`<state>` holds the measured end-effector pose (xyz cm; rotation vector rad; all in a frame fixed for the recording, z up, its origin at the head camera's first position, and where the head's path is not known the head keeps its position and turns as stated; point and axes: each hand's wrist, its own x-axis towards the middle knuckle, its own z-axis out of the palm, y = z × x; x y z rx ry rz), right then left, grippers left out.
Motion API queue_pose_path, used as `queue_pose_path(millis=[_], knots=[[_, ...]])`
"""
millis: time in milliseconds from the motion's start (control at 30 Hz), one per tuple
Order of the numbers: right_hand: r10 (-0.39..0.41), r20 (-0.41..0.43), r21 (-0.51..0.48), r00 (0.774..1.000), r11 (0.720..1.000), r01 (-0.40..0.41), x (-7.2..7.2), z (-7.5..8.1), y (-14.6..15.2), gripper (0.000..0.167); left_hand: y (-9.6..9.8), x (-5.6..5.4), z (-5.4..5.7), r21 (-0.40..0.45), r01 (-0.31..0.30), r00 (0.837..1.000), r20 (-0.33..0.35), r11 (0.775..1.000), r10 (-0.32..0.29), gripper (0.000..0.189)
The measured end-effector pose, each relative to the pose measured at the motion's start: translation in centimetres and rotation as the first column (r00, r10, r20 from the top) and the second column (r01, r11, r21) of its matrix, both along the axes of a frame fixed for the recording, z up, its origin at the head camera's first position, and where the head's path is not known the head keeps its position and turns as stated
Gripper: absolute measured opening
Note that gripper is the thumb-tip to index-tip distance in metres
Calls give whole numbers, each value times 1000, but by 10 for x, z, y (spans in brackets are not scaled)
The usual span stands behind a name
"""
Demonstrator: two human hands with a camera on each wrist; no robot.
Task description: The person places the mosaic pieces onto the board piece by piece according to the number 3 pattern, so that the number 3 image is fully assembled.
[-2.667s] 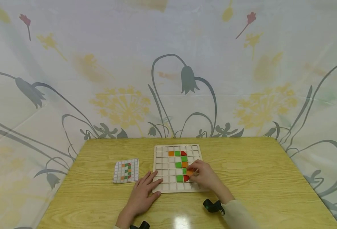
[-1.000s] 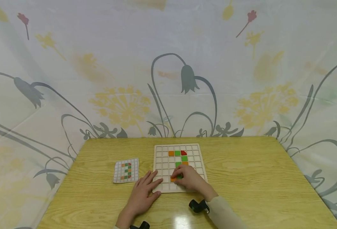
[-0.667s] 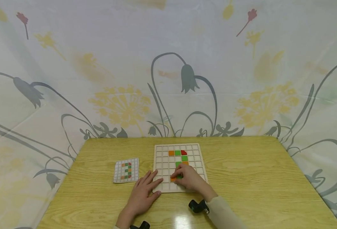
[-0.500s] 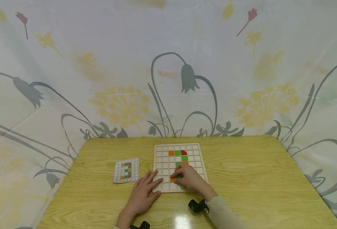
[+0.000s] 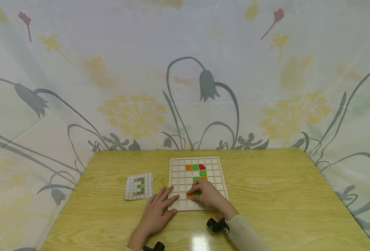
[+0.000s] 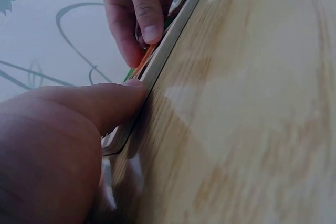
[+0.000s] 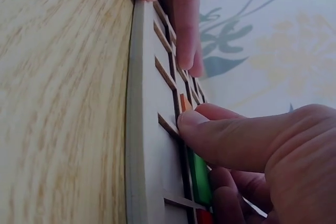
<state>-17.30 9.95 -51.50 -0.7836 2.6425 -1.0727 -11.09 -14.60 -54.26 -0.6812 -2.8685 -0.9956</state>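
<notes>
A pale wooden grid board lies on the table, with orange, green and red tiles in its cells. My right hand pinches an orange square tile between thumb and fingertips, at a cell in the lower row. In the right wrist view, the tile's edge shows at the thumb tip, beside a green tile and a red tile. The right hand hides some lower tiles from the head view. My left hand rests with spread fingers on the board's left edge, its thumb at the lower corner.
Left of the board lies a paper card printed with a grid and a coloured tile pattern. The wood-grain table reaches back to a flower-printed curtain. Black wrist cameras sit below both hands.
Since the earliest frame my right hand has carried the orange tile left and slightly down, from the pattern's right side to the lower-row cell. Over the last second both hands stay almost still.
</notes>
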Motion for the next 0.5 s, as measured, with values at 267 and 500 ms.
queue_pose_path(millis=[267, 500], knots=[[2, 40, -47, 999, 999, 0, 2, -1, 9, 19, 2, -1, 3, 71, 0, 998, 57, 997, -4, 41], [-35, -26, -136, 999, 990, 31, 0, -4, 18, 18, 2, -2, 9, 145, -1, 997, 79, 989, -10, 37]])
